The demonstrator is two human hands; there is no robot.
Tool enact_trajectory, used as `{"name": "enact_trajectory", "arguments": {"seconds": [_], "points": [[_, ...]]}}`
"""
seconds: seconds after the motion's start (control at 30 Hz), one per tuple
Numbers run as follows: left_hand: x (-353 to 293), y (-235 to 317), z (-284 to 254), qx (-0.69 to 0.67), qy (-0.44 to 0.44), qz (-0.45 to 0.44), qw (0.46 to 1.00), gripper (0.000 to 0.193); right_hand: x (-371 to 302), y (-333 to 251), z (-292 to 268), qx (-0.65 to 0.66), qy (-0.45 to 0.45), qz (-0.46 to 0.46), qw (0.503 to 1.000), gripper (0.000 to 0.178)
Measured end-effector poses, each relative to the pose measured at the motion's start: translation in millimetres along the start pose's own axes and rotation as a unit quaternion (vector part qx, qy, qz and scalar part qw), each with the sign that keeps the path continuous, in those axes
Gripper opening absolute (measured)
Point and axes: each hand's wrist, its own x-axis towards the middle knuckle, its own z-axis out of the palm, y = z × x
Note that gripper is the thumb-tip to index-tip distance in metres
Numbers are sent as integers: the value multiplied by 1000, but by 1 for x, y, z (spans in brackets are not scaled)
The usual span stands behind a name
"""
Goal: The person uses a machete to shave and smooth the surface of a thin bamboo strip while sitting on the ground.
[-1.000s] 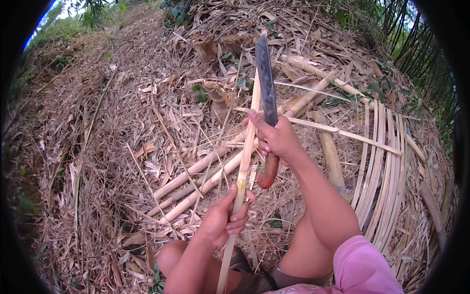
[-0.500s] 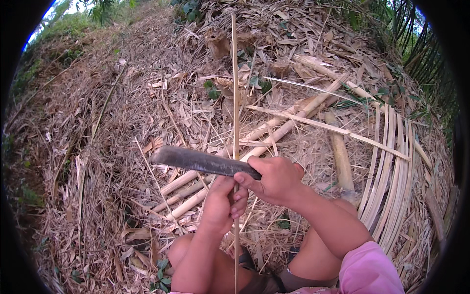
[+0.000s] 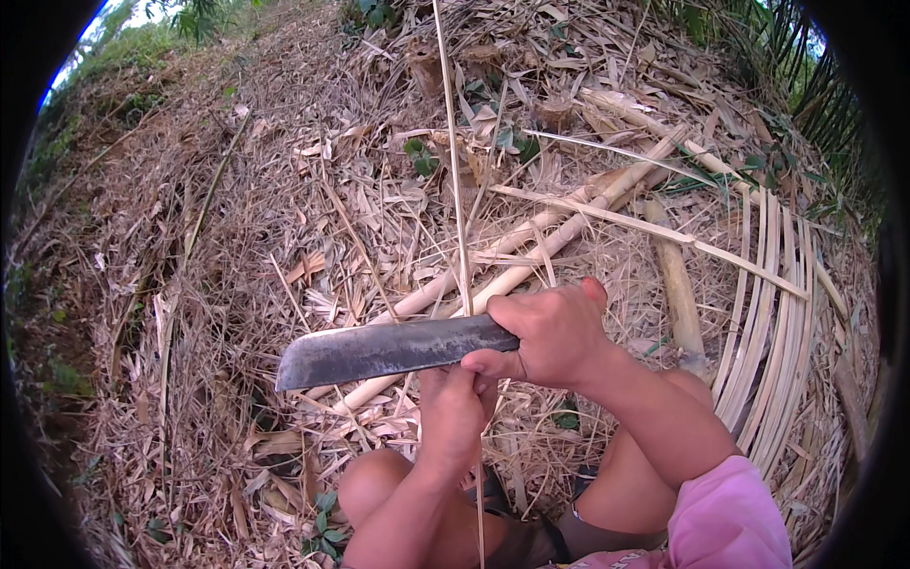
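A machete (image 3: 389, 355) with a broad, dark, worn blade lies across a long, thin bamboo strip (image 3: 455, 171). My right hand (image 3: 552, 337) is closed round its handle, whose reddish end shows past my fingers, with the thumb near the base of the blade. Just below the blade, my left hand (image 3: 450, 417) grips the strip, its fingertips partly hidden behind the metal. The strip stands nearly upright in the picture, running from the top edge behind the blade and down between my knees. Whether the cutting edge touches the strip I cannot tell.
Several pale bamboo strips (image 3: 773, 322) lie side by side at the right. Bamboo poles (image 3: 569, 228) cross the ground ahead of me, with a short thick pole (image 3: 677, 284) near my right knee. Cut stumps (image 3: 427, 66) rise from the dry leaf litter farther off.
The machete blade has tilted so that more of its broad face shows, its tip now lower. The strip's top leans farther left, and my left hand sits slightly lower and to the right.
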Motion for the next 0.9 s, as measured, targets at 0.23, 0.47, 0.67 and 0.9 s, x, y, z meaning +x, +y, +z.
{"name": "enact_trajectory", "arguments": {"seconds": [0.23, 0.47, 0.67, 0.9], "points": [[0, -1, -3, 16, -42, 3, 999, 13, 3, 7, -5, -54, 9, -21, 998, 68], [-11, 4, 5, -26, -76, -8, 997, 12, 13, 24, -10, -63, 56, 56, 995, 67], [-1, -5, -5, 2, -43, -10, 999, 11, 3, 7, 2, -29, 10, -28, 999, 66], [-10, 1, 6, 17, -46, 15, 999, 21, 10, 23, -1, -18, 39, -42, 998, 69]]}}
